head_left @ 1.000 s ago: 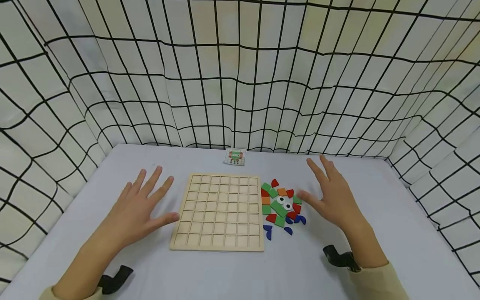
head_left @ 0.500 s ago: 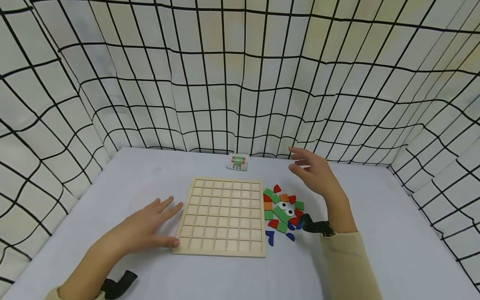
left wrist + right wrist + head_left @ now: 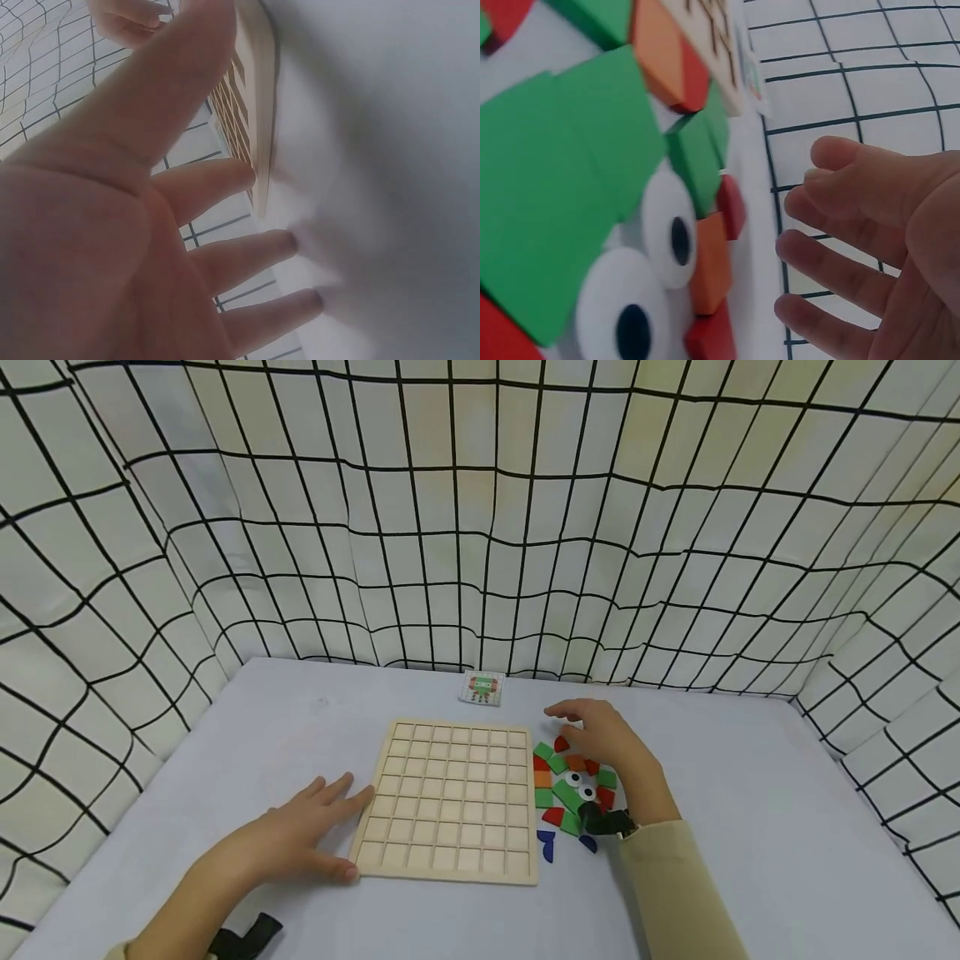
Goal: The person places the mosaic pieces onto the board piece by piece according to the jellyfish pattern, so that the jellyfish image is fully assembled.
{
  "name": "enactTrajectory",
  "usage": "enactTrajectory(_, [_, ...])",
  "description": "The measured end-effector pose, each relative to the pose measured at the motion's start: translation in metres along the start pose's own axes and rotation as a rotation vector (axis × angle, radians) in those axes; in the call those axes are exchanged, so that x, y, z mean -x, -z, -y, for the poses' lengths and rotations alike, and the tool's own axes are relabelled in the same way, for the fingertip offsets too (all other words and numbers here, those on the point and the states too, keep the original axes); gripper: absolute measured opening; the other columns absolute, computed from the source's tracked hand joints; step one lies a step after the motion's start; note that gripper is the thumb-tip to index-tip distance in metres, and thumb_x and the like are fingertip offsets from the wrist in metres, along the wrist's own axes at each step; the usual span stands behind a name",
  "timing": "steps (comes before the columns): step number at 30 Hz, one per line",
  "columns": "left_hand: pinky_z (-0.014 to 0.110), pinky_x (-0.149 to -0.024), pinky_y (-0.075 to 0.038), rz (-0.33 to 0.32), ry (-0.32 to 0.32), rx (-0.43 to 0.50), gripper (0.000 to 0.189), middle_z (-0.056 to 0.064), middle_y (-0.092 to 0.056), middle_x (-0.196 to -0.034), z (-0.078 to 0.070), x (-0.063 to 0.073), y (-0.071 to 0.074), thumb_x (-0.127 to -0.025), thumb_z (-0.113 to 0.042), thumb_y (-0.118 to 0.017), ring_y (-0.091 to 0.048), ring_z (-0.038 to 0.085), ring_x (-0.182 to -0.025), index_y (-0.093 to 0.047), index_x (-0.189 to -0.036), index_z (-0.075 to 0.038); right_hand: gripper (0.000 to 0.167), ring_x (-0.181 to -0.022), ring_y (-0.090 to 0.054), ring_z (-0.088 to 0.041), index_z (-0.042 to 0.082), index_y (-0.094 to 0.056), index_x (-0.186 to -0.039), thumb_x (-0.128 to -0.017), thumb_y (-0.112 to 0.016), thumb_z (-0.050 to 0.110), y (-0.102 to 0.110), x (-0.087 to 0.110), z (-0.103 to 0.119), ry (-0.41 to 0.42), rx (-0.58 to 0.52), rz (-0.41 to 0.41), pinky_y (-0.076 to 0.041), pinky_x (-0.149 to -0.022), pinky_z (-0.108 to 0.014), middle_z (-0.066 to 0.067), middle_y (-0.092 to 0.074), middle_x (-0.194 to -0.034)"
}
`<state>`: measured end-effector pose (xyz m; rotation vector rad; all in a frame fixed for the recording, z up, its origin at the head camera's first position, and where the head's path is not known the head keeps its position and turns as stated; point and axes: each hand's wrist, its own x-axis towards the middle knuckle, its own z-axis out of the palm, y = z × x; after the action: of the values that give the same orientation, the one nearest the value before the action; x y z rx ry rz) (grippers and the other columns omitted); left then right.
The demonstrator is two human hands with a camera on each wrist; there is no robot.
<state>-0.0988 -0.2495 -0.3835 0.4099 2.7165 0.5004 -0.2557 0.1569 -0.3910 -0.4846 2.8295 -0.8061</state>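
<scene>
A square wooden grid board (image 3: 453,799) lies flat on the table, its cells holding nothing. My left hand (image 3: 288,839) is at the board's left side with fingers spread; the thumb and index fingertip touch its edge. To the right of the board is a cluster of flat pieces: green blocks (image 3: 547,180), orange squares (image 3: 542,779), red quarter-rounds (image 3: 552,816), blue half-rounds (image 3: 588,843) and two round white eye pieces (image 3: 667,229). Above the far side of this cluster hovers my right hand (image 3: 603,739), fingers loosely bent and holding nothing. Its wrist hides some of the pieces.
A small picture card (image 3: 482,687) with a green and red figure lies behind the board at the table's back edge. Black netting (image 3: 480,552) over white sheeting encloses the back and sides of the white table (image 3: 750,827).
My right hand has moved left and inward, from beside the pieces to above them. My left hand has come down to touch the board's left edge.
</scene>
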Motion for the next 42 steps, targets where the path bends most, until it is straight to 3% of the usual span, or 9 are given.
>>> enactTrajectory(10, [0.088, -0.086, -0.026, -0.003, 0.006, -0.064, 0.103, 0.021, -0.026, -0.162, -0.0051, 0.0004, -0.0012, -0.070, -0.066, -0.077, -0.019, 0.058, -0.143, -0.038, -0.155, -0.024, 0.037, -0.119, -0.056, -0.027, 0.017, -0.066, -0.133, -0.097, -0.060, 0.011, -0.0074, -0.0005, -0.0003, -0.031, 0.023, 0.068, -0.046, -0.105, -0.050, -0.007, -0.064, -0.129])
enactTrajectory(18, [0.084, -0.089, -0.031, -0.039, -0.015, -0.102, 0.092, 0.022, -0.031, -0.159, -0.0082, 0.0006, -0.0010, -0.079, -0.071, -0.066, -0.024, 0.058, -0.142, -0.042, -0.153, -0.023, 0.037, -0.103, -0.059, -0.023, 0.017, -0.069, -0.128, -0.093, -0.065, 0.008, -0.0108, -0.0047, -0.0061, -0.034, 0.042, 0.065, -0.051, -0.096, -0.046, -0.003, -0.069, -0.112])
enactTrajectory(26, [0.076, -0.091, -0.040, -0.059, -0.002, -0.150, 0.088, 0.020, -0.036, -0.157, -0.0087, 0.0030, -0.0034, -0.078, -0.064, -0.071, -0.033, 0.057, -0.138, -0.045, -0.151, -0.023, 0.027, -0.106, -0.060, -0.024, 0.017, -0.073, -0.121, -0.095, -0.066, 0.013, -0.0113, -0.0034, -0.0068, -0.053, 0.051, 0.064, -0.050, -0.099, -0.048, -0.006, -0.068, -0.116])
enactTrajectory(33, [0.070, -0.090, -0.045, -0.117, -0.061, -0.249, 0.082, 0.021, -0.047, -0.150, -0.0074, 0.0019, -0.0011, -0.079, -0.064, -0.071, -0.044, 0.053, -0.132, -0.051, -0.147, -0.023, 0.015, -0.092, -0.057, -0.022, 0.016, -0.077, -0.106, -0.095, -0.066, 0.015, -0.0103, -0.0004, -0.0044, -0.045, 0.069, 0.060, -0.053, -0.085, -0.041, -0.005, -0.066, -0.108])
enactTrajectory(42, [0.066, -0.090, -0.046, -0.165, -0.099, -0.289, 0.078, 0.018, -0.051, -0.147, -0.0080, 0.0004, -0.0001, -0.078, -0.062, -0.073, -0.047, 0.051, -0.130, -0.055, -0.144, -0.023, 0.007, -0.078, -0.058, -0.020, 0.015, -0.071, -0.098, -0.095, -0.065, 0.014, -0.0084, 0.0015, 0.0002, -0.030, 0.006, 0.039, -0.052, -0.065, -0.031, -0.004, -0.065, -0.098])
